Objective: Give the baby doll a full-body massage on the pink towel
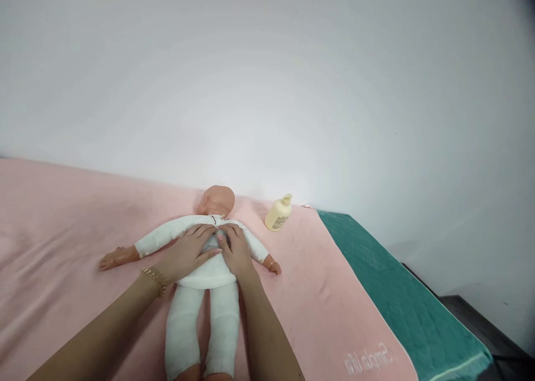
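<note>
A baby doll (207, 278) with a white cloth body lies stretched out, its arms spread and its bald head turned to one side. Both my hands rest on its upper torso. My left hand (190, 253) lies flat with fingers extended across the doll's left-hand side as I see it, a beaded bracelet (154, 281) at the wrist. Over the other side, my right hand (235, 253) is laid with its fingers stretched toward the doll's shoulder. A greyish patch shows on the cloth between my hands. Neither hand grips anything.
A pale yellow pump bottle (278, 214) stands right of the doll's head, near the white wall (267, 91). Under everything is a pink sheet (326, 292) with mirrored lettering. A green quilted cover (401, 292) shows at the right, with dark furniture (480, 320) beyond its edge.
</note>
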`<action>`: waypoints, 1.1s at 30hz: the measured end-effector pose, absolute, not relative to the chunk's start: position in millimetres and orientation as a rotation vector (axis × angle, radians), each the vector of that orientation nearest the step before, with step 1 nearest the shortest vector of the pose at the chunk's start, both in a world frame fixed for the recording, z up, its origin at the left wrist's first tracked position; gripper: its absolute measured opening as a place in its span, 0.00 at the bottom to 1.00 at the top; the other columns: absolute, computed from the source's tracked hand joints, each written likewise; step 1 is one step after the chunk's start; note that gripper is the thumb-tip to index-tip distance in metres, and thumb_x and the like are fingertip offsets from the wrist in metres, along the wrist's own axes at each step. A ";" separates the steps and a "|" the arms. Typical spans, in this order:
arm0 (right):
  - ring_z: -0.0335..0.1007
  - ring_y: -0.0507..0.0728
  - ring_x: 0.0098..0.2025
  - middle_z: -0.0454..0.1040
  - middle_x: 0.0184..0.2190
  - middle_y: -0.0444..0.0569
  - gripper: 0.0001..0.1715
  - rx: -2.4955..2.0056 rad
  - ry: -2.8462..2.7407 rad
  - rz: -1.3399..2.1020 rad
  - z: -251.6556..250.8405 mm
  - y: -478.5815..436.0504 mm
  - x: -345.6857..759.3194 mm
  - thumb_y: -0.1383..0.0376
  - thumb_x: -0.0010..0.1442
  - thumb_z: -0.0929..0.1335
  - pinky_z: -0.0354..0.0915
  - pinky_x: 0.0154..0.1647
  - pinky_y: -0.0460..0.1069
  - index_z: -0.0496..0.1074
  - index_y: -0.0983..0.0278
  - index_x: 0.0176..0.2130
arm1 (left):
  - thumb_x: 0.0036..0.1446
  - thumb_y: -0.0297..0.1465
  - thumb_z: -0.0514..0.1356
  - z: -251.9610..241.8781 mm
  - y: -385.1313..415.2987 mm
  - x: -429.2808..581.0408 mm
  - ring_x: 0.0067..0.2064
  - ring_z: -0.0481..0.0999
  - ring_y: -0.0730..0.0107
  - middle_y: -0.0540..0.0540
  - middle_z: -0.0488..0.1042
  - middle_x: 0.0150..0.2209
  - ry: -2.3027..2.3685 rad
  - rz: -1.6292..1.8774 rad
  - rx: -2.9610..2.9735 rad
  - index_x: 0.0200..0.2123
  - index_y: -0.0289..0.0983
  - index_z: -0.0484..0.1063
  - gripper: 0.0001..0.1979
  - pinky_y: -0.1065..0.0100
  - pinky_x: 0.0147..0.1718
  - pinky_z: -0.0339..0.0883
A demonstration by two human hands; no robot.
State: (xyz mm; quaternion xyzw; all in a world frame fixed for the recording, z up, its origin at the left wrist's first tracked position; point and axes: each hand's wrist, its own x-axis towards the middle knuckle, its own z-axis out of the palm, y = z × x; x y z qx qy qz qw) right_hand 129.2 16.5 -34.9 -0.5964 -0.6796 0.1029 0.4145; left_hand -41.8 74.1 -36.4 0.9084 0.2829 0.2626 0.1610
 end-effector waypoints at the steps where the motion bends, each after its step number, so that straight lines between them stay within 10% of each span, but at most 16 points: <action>1: 0.62 0.59 0.58 0.69 0.54 0.54 0.18 -1.488 -1.708 0.259 -35.8 16.3 129.3 0.60 0.69 0.62 0.58 0.62 0.56 0.70 0.62 0.54 | 0.66 0.49 0.50 -37.5 74.3 -41.5 0.62 0.63 0.52 0.37 0.67 0.60 0.809 0.760 2.587 0.59 0.36 0.65 0.27 0.51 0.60 0.57; 33: 0.62 0.61 0.62 0.70 0.59 0.53 0.22 -1.541 -1.765 0.274 -39.2 17.0 128.6 0.59 0.70 0.61 0.57 0.65 0.59 0.67 0.63 0.59 | 0.65 0.52 0.48 -57.0 82.7 -38.3 0.68 0.55 0.47 0.36 0.63 0.65 0.886 0.748 2.652 0.62 0.35 0.64 0.33 0.45 0.63 0.55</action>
